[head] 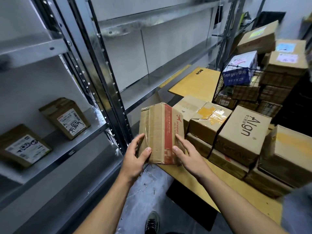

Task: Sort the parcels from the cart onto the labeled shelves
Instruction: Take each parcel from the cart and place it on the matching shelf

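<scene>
Head view. Looks early in the sort. Only a nearer labelled parcel and a farther labelled parcel lie on the left shelf, flat, labels up, apart from each other. Beyond the perforated upright, a long shelf, bare as far as visible.

In hand: a red-banded carton, worn and taped, held in the air over the floor, between the upright and the stacked boxes. Left hand clamped on the near left corner, thumb on top, fingers curled round the edge. Right hand gripping the right side, thumb on the red band, index finger stretched along the edge, the other fingers hidden underneath. Shows no shipping label on the upturned face, so no telling which shelf it belongs on.

Left to sort, seemingly most of the load:
- an "Align" box
- a yellow-taped box touching it
- strapped cartons beneath both
- more parcels in the wire cart behind, a blue-and-white box among them
- label-topped boxes heaped further right

Surface and room: speckled grey concrete floor, with a dark shoe at the bottom edge. A flat cardboard sheet past the stack. Galvanised racking against a pale wall, along a narrow aisle. Blurs toward the edges.
</scene>
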`<act>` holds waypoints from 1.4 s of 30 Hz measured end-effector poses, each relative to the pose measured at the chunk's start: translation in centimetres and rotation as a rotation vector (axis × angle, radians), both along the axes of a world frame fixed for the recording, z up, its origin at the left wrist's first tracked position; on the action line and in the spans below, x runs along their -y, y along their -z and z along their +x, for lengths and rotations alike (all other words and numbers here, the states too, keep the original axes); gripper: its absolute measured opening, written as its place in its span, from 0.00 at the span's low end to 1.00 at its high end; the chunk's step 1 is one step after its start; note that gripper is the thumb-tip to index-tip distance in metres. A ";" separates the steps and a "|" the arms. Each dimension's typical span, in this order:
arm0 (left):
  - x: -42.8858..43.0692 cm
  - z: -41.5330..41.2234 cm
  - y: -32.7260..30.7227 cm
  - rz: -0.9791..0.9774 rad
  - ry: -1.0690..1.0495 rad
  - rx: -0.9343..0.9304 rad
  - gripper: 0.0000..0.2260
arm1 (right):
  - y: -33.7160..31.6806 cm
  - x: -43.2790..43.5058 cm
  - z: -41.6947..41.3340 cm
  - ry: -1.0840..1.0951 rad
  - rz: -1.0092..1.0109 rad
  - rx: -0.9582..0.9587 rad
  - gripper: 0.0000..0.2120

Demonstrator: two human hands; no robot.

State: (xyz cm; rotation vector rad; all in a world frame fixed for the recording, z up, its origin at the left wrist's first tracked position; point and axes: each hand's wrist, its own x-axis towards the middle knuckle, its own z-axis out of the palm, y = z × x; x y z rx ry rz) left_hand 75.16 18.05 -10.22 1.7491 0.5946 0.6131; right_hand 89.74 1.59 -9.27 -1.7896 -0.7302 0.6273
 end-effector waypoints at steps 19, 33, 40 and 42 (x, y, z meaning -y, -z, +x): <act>-0.8 0.7 -2.6 0.236 -0.013 0.048 0.14 | -1.1 -1.5 -0.1 0.107 0.360 -0.523 0.31; -1.0 -0.2 -1.5 -0.140 -0.046 0.050 0.40 | -1.2 -1.0 0.1 0.008 0.362 -0.387 0.23; -0.7 -2.5 -1.4 0.036 -0.205 0.009 0.36 | -1.5 -1.5 0.3 -0.078 0.154 0.050 0.20; -0.3 -3.2 -1.5 0.076 -0.256 0.000 0.32 | -1.8 -1.8 0.1 -0.097 0.136 0.060 0.21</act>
